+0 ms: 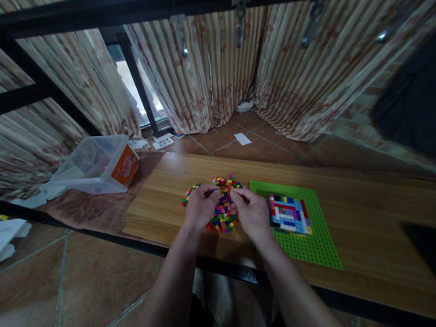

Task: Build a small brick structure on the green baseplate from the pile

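Observation:
A loose pile of small toy building bricks (224, 212) in many colours lies on the wooden tabletop. Over its left side is my left hand (201, 206), fingers curled, thumb near the forefinger. My right hand (252, 214) is at the pile's right side, thumb and fingertips pinched together. Whatever either hand holds is too small to make out. Right of my right hand lies a green baseplate (324, 245). On it stands a block-shaped build (288, 214) of white, blue, red and yellow bricks, its left edge partly behind my right hand.
A clear plastic bin (91, 164) with an orange label stands left of the wooden board (157, 185). A dark flat object (429, 250) lies at the right edge. A black metal bar (244, 274) runs along the near edge. Striped curtains (214, 72) hang behind.

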`<state>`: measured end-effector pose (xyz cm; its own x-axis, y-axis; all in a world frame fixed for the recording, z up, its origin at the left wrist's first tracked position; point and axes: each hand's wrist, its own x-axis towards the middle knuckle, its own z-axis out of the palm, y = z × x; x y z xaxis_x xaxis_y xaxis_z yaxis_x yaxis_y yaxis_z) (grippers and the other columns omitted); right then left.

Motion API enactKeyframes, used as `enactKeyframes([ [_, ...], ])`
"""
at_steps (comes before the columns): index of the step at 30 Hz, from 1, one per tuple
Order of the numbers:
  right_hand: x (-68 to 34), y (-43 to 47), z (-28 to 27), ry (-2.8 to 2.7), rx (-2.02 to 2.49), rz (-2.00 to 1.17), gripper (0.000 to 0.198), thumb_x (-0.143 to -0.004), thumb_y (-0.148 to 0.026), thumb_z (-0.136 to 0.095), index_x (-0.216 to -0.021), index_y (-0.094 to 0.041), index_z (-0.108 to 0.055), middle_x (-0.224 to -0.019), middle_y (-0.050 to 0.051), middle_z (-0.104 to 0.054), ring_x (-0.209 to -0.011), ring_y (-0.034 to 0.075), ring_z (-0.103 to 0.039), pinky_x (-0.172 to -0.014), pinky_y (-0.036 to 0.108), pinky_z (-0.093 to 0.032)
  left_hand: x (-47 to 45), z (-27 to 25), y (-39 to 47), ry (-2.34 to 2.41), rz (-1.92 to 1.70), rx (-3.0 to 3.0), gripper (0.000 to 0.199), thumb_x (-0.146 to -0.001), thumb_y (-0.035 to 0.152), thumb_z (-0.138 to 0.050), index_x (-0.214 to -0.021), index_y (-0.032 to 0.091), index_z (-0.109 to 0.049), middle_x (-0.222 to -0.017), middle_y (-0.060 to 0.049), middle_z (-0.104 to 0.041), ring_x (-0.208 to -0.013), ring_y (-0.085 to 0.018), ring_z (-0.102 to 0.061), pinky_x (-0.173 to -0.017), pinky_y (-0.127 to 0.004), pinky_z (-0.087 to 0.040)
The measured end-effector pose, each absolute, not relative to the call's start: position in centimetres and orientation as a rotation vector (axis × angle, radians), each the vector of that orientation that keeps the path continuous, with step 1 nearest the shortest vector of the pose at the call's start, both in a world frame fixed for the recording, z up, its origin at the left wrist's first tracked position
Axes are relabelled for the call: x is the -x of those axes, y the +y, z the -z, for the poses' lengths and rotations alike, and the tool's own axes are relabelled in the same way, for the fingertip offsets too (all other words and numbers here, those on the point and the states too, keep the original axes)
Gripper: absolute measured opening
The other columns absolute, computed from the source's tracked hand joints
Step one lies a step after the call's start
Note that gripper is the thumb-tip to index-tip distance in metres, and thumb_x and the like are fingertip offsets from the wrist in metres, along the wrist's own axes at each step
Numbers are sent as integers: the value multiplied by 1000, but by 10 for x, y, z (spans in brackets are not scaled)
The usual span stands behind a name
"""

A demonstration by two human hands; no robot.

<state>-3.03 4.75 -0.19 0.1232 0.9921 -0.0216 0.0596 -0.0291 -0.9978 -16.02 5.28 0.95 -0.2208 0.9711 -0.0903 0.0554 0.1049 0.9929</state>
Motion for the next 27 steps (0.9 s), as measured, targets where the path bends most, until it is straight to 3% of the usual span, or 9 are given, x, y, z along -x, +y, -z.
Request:
enactKeyframes([
  [6,27,52,5,-1522,1384,-848,25,-84,-33,-56,-95,-20,-74,-91,8,-76,-81,23,-70,-75,36,-54,172,-1,59,1564,-1143,-1155,19,-80,23,-58,-83,17,-76,-69,0,-68,-63,-12,-61,-59,-21,-46],
  [9,26,51,2,-1561,1363,-784,26,-85,-32,-56,-97,-18,-74,-97,10,-75,-83,23,-70,-80,37,-53,168,-8,57,1551,-1125,-1042,22,-80,18,-55,-86,17,-76,-69,0,-68,-60,-11,-61,-58,-21,-47],
  [15,29,50,-1,-1421,1266,-1058,24,-83,-39,-58,-85,-19,-72,-77,3,-73,-68,18,-65,-65,30,-49,158,-20,51,1279,-1168,-931,17,-76,17,-64,-88,14,-76,-74,-2,-72,-61,-10,-62,-62,-21,-51],
  [22,31,49,-5,-1120,1188,-1379,27,-74,-45,-65,-71,-19,-67,-56,-3,-60,-48,12,-49,-47,24,-36,154,-25,48,1146,-1221,-892,16,-70,22,-72,-82,12,-75,-65,-2,-69,-57,-9,-60,-60,-19,-50],
  [27,28,50,-2,-1238,1296,-1207,23,-76,-42,-64,-75,-20,-68,-58,-1,-63,-52,15,-54,-50,26,-41,160,-24,50,1197,-1240,-863,21,-68,26,-74,-85,13,-74,-68,-2,-70,-60,-11,-62,-60,-21,-51],
])
